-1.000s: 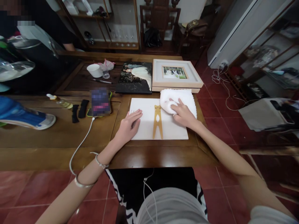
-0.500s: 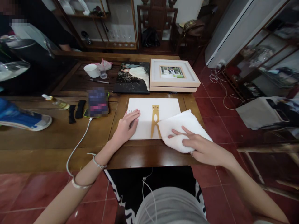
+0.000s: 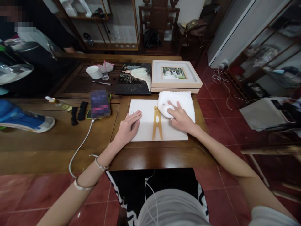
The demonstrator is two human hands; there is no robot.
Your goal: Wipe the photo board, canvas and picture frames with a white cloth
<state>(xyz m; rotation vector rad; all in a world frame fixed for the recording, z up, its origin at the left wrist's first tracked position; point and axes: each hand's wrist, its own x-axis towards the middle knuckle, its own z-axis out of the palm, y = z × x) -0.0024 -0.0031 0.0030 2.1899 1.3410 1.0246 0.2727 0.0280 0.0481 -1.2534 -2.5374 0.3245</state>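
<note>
A white board or book (image 3: 145, 131) lies flat on the wooden table, with a golden cat-shaped figure (image 3: 157, 125) down its middle. Over its left edge rests my left hand (image 3: 129, 125), fingers extended and lying flat, holding nothing. My right hand (image 3: 180, 117) grips a fluffy white cloth (image 3: 185, 100) and presses it on the board's upper right part. Fingers sink into the cloth's folds, and the cloth hides that corner and touches the figure's top edge.
Beyond the board are a dark photo panel (image 3: 135, 78) and stacked pale picture frames (image 3: 195, 77). Leftward sit a blurred phone (image 3: 100, 103) on a white cable (image 3: 78, 150), a dropper bottle (image 3: 61, 104), a blue shoe (image 3: 21, 116) and a white cup (image 3: 93, 72). A person (image 3: 51, 25) stands far left.
My right hand has slid the white cloth away from me and slightly left, from the board's near right corner to its upper right. My left hand stays in place.
</note>
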